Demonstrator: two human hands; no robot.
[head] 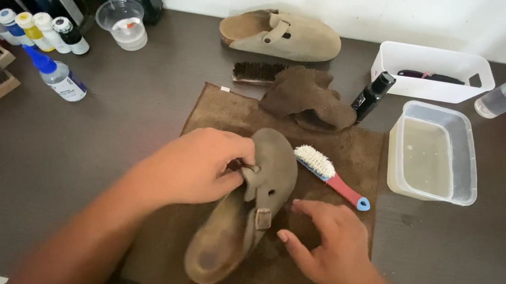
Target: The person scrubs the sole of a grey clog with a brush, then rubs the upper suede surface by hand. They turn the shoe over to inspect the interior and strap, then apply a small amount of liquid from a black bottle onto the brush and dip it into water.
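Matt, napped suede clog [250, 208] on a fuzzy brown cloth [286, 280]; glossy clear plastic tub [464, 160] right; tabletop [62, 167] perhaps dark wood-grain laminate.

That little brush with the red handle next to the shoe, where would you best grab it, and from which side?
Probably by the red handle, coming from the right. The brush lies flat on the brown towel, white bristles pointing up-left toward the clog; its blue-tipped handle end points down-right, just above the right hand. The handle is slim and free of other things.

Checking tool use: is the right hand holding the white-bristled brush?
No, the right hand rests empty on the brown towel; the white-bristled brush lies apart.
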